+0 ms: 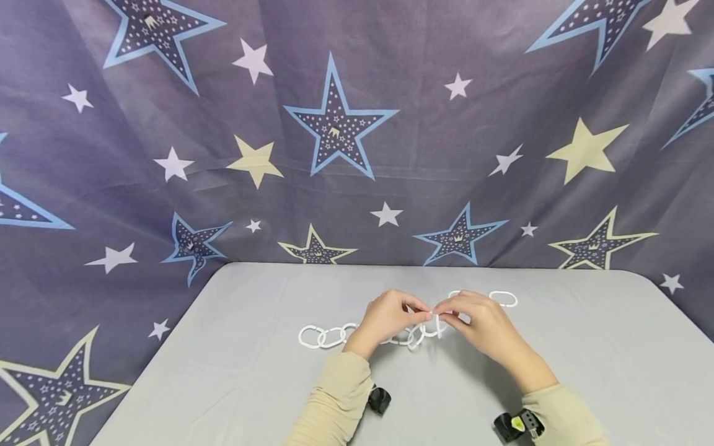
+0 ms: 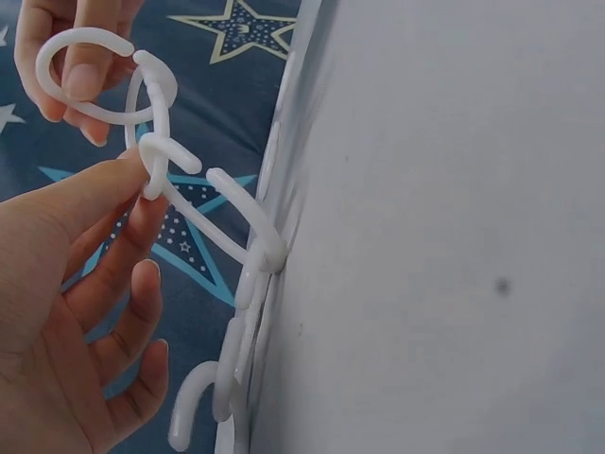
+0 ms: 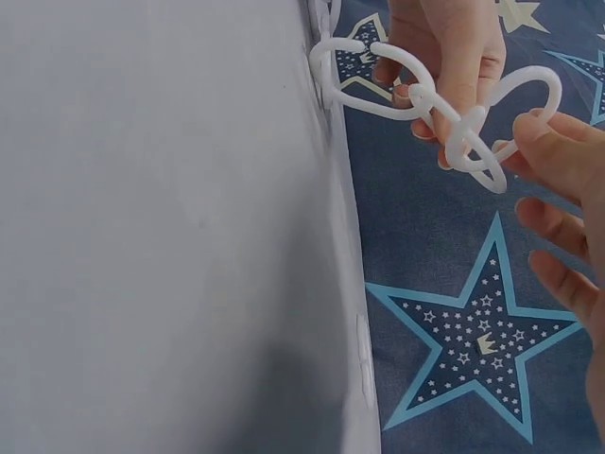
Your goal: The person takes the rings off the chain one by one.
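Observation:
Both hands meet above the table, each holding a white plastic chain link with a gap in its side. My left hand [image 1: 387,316] pinches a link [image 2: 172,149] at the end of a chain [image 1: 330,336] between thumb and forefinger. The chain trails down and leftward on the table, partly hidden behind the left wrist. Between thumb and fingertips, my right hand [image 1: 482,319] grips another link [image 3: 556,95]. In the right wrist view this link crosses the ones at the left fingertips, and its gap shows in the left wrist view.
A loose white link [image 1: 515,299] lies on the grey table [image 1: 234,384] beyond the right hand, and another [image 1: 453,293] is partly covered by that hand. A star-patterned curtain [image 1: 401,148] hangs behind the table. Small black devices [image 1: 379,401] are worn at both wrists.

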